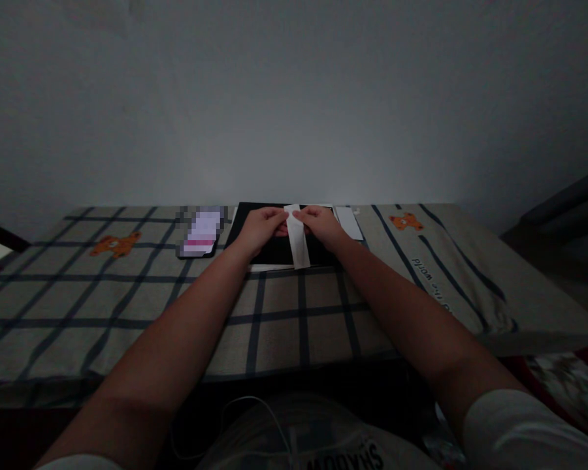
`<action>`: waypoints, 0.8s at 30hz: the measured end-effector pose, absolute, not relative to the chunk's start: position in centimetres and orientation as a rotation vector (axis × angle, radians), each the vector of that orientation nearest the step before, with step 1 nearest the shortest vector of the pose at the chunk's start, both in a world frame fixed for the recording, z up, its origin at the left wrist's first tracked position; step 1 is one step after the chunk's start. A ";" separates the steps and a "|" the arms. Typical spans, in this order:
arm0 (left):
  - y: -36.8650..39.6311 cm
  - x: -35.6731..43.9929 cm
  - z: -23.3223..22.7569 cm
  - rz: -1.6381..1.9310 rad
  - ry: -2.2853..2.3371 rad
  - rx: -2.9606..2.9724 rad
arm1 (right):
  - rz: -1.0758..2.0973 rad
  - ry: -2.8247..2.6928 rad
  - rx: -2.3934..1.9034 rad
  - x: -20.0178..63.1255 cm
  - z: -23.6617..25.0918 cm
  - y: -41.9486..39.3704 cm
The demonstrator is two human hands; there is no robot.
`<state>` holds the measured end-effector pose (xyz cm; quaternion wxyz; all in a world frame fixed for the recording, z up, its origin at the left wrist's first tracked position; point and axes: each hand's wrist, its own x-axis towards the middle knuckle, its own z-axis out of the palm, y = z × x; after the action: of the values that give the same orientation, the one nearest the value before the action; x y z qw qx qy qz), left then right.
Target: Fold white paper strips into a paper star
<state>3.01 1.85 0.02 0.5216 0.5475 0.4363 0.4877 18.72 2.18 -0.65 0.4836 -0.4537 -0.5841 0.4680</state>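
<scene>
A white strip (pixel 300 245) slants over a black sheet (pixel 273 253), its upper end pinched by the left hand (pixel 262 227) and right hand (pixel 324 226), whose fingers partly hide it. Both forearms (pixel 196 320) reach forward over checked cloth (pixel 279 320), past a pixelated phone (pixel 200 232).

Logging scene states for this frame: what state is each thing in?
white strip: pinched near its far end
left hand: grip closed on white strip
right hand: grip closed on white strip
black sheet: flat, partly hidden by hands
white material underneath: only edges show
phone: flat, screen lit, contents blurred
white card: flat
tablecloth: spread out, creased at right
</scene>
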 end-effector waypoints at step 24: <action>1.8 3.1 0.1 1.160 1.062 1.314 | 1.206 -1.422 -1.073 18.9 -1.2 2.7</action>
<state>3.11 1.78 0.07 0.5193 0.5478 0.4428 0.4838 18.91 2.67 -1.22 0.4751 -0.4389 -0.5816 0.4933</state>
